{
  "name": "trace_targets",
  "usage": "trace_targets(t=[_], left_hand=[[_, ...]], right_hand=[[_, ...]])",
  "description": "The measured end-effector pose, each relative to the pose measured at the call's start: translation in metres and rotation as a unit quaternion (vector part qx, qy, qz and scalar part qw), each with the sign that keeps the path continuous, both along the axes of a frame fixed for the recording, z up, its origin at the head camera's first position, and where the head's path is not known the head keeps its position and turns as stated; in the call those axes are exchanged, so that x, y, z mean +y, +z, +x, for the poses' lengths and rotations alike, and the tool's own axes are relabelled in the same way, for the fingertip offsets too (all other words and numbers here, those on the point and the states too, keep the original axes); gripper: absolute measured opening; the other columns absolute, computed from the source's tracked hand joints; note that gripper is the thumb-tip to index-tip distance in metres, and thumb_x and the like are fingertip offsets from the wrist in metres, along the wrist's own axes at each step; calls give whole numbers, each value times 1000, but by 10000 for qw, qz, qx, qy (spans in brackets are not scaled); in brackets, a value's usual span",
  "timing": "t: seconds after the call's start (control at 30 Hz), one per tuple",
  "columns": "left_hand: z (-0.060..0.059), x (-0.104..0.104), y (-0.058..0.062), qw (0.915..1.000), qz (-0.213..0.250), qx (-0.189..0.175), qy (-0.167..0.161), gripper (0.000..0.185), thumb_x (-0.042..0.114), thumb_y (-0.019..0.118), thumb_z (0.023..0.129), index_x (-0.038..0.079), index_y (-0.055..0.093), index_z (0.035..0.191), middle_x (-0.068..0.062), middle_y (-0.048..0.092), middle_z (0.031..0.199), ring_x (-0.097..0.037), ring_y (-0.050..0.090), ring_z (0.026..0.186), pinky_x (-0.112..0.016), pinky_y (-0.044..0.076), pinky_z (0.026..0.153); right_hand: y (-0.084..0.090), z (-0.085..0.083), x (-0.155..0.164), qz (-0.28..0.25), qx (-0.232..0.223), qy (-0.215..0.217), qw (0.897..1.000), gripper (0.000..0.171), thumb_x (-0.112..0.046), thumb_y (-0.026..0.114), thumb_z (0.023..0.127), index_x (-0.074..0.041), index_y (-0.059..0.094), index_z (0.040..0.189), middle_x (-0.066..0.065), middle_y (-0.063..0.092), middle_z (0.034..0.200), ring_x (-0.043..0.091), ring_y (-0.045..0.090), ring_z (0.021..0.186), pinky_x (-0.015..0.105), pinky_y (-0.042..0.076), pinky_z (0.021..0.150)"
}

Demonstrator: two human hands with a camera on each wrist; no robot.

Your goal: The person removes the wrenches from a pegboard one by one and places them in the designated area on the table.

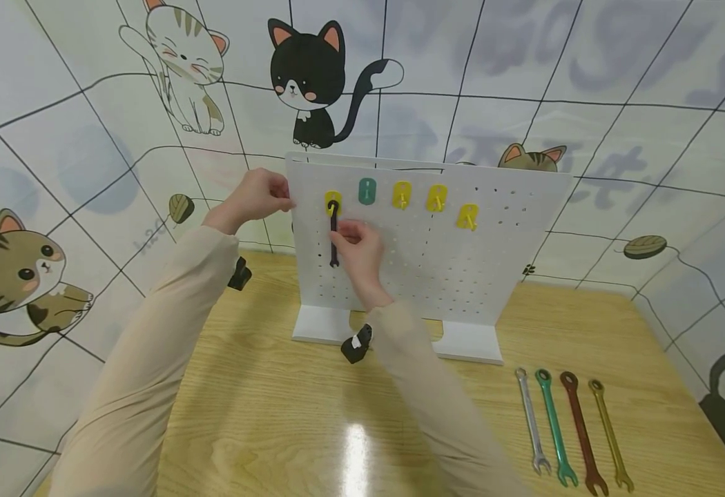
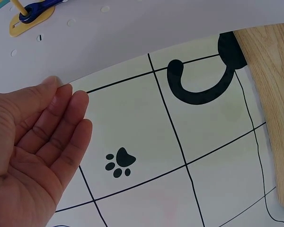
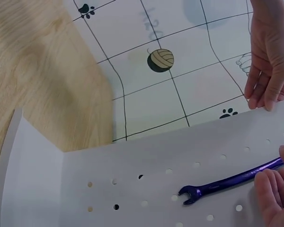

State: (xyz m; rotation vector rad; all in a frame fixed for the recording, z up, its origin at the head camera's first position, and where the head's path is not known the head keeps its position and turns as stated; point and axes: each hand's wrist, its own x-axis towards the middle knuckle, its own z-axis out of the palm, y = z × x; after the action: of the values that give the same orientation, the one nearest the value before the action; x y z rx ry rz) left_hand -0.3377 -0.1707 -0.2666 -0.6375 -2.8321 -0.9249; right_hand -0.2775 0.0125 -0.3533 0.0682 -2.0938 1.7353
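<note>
A white pegboard (image 1: 400, 269) stands upright on the table. Its left edge is pinched by my left hand (image 1: 255, 200), thumb on one side and fingertips on the other in the right wrist view. A dark blue-purple combination wrench (image 3: 227, 182) hangs upright, its ring end over the yellow hook (image 1: 329, 196) at the far left of the board. My right hand (image 1: 361, 252) pinches the shank partway down between thumb and fingers, leaving the open-ended jaw free below. Against the board's face, that lower end lies close to the holes in the right wrist view.
Right of the wrench, a green hook plate (image 1: 367, 191) and three yellow hooks (image 1: 437, 199) are mounted. On the table's right lie a silver wrench (image 1: 530, 421), a green wrench (image 1: 554, 428), a red-brown wrench (image 1: 580, 431) and a gold wrench (image 1: 611, 435). A cat-patterned wall (image 1: 449, 103) rises behind.
</note>
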Motion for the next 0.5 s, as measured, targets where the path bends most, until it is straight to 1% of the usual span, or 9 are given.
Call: trace_targets(t=[0.27,0.5], left_hand=[[1,1,1,10000,-14,-29,-34,10,5,64,86,-5,64,82,-15,66,77,-24,56,71,-28,41,64],[-1,0,0,10000,-12,-43,-3,11,6,64,86,-5,63,83,-15,65,78,-25,55,72,-28,41,65]], right_hand=[[-5,-8,-10,15,61,-507,9987,14,-8,71,82,0,69,93,10,67,86,19,62,76,23,49,63],[-3,-12,-21,-111,149,-904,9957,10,-7,72,81,1,68,86,10,67,81,18,60,70,23,46,58]])
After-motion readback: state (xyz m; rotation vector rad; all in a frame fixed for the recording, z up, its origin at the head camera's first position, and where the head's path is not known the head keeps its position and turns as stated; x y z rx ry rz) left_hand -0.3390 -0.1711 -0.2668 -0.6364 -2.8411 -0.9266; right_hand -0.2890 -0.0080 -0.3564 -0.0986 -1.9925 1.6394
